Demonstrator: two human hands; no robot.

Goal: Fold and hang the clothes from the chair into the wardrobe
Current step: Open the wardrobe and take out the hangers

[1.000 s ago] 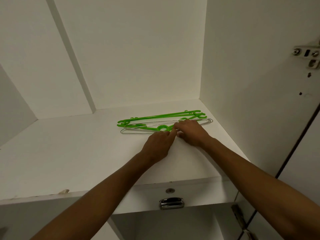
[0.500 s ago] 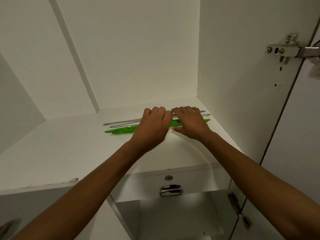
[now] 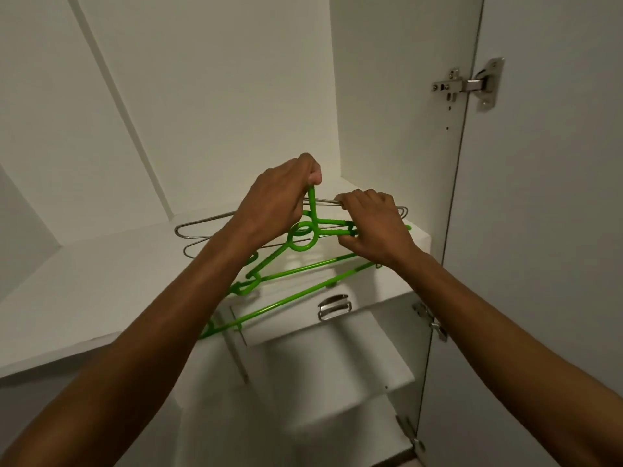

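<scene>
1. Head view, nearest first: two bare forearms reach up and forward from the bottom corners, the left one crossing over the front edge of the upper shelf (image 3: 101,291) of a white wardrobe (image 3: 209,96).
2. Below that shelf's front edge sits a metal bracket (image 3: 334,307), with lower white shelves (image 3: 337,365) beneath it.
3. Green plastic hangers (image 3: 296,271) slant over the shelf's front edge, their long bars running from lower left to upper right; how many there are cannot be told.
4. Right hand (image 3: 374,227) is curled, gripping the green hangers at their right end, with its fingertips also against the wire just above.
5. Left hand (image 3: 276,203) is curled round the upright green stem above a ring-shaped part (image 3: 301,238), pinching it near the top.
6. Wire metal hangers (image 3: 202,224) lie on the shelf behind the hands, their looped ends showing to the left and just past the right hand.
7. To the right stands the open wardrobe door (image 3: 553,230), with a metal hinge (image 3: 472,84) high on it.
8. Farthest back is the wardrobe's plain white rear wall.
</scene>
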